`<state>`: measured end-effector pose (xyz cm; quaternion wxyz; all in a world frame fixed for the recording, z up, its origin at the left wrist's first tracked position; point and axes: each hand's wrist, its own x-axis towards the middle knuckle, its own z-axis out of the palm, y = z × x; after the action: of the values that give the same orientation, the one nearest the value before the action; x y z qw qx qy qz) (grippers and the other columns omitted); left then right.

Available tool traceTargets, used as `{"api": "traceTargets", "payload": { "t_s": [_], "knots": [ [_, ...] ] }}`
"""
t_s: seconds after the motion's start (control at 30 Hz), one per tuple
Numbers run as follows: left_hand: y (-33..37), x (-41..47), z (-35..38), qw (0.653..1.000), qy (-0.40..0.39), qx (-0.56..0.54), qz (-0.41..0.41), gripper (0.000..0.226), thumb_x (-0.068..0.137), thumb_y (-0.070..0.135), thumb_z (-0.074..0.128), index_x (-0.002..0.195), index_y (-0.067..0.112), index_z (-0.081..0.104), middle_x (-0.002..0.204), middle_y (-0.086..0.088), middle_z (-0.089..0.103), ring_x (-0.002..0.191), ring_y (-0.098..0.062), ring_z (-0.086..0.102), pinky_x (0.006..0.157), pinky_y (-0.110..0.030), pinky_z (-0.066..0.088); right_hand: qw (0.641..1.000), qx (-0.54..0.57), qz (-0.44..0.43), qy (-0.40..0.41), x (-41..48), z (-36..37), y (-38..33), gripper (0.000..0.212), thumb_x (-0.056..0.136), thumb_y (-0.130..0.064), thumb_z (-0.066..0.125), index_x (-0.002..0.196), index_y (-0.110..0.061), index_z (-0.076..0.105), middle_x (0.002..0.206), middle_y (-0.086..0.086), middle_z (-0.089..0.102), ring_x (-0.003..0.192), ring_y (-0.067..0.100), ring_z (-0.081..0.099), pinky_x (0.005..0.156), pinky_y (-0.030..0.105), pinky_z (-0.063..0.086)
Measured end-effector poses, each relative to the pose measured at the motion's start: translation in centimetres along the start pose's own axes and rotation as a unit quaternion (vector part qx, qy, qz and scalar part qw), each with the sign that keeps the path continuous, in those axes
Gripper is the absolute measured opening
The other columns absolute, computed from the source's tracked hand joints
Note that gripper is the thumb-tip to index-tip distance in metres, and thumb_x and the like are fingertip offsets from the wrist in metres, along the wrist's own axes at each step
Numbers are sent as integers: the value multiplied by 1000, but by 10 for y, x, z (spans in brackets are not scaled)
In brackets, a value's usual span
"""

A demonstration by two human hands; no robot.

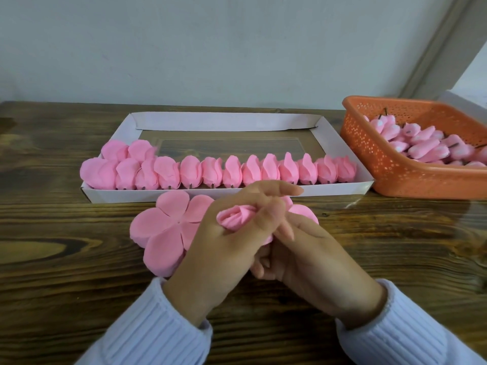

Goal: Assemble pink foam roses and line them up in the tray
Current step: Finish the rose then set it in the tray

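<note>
My left hand (pixel 224 241) and my right hand (pixel 303 248) meet in front of the tray, both wrapped round a pink foam rose bud (pixel 234 218) whose rolled tip shows between the fingers. Under the hands lies a flat pink foam petal piece (pixel 160 233) with five lobes on the table; a second pink piece (pixel 303 213) shows behind my right hand. The white cardboard tray (pixel 342 146) holds a front row of several finished pink roses (pixel 232 172), with two more behind at the left end.
An orange perforated basket (pixel 382 159) at the right holds several pink buds (pixel 421 146) on dark stems. The dark wooden table (pixel 66 259) runs back to a pale wall. The tray's back half shows bare bottom.
</note>
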<state>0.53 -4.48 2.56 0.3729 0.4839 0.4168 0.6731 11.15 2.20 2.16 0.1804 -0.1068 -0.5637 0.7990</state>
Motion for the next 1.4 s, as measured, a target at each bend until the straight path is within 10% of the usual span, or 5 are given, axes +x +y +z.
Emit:
{"api": "traceTargets", "payload": {
  "t_s": [0.33,0.53,0.73,1.0,1.4],
  "knots": [
    [2,-1,-2,1000,-3,6,-4,53,72,62,69,62,11,60,84,3,72,40,-2,57,36,-32,47,1000,-2,11,-13,0,-1,0,35,92,-26,38,76,0,54,62,2,59,56,10,50,53,21,35],
    [7,7,-15,989,118,68,61,43,89,42,50,50,28,60,74,6,70,77,-15,71,62,-39,57,1000,-7,-24,-3,2,-4,4,25,94,-23,40,108,-8,54,85,8,64,63,18,60,52,21,40],
    [31,5,-85,885,276,352,127,12,83,42,56,76,46,66,74,24,66,66,6,61,62,-10,49,999,25,-27,2,2,-10,0,25,90,-24,48,108,-10,59,89,10,65,66,19,63,54,22,44],
    [17,-22,-141,774,134,602,-144,38,54,71,53,78,44,65,64,16,65,63,-13,61,61,-40,52,999,6,-37,-7,1,-11,0,25,89,-28,52,102,-14,67,88,8,66,69,16,60,58,23,41],
    [9,-24,-129,744,185,634,-102,19,63,43,60,56,27,52,53,7,53,56,-14,51,51,-30,37,999,0,-32,1,1,-10,1,23,90,-24,50,102,-9,63,86,10,65,68,16,58,58,24,39]
  ]
}}
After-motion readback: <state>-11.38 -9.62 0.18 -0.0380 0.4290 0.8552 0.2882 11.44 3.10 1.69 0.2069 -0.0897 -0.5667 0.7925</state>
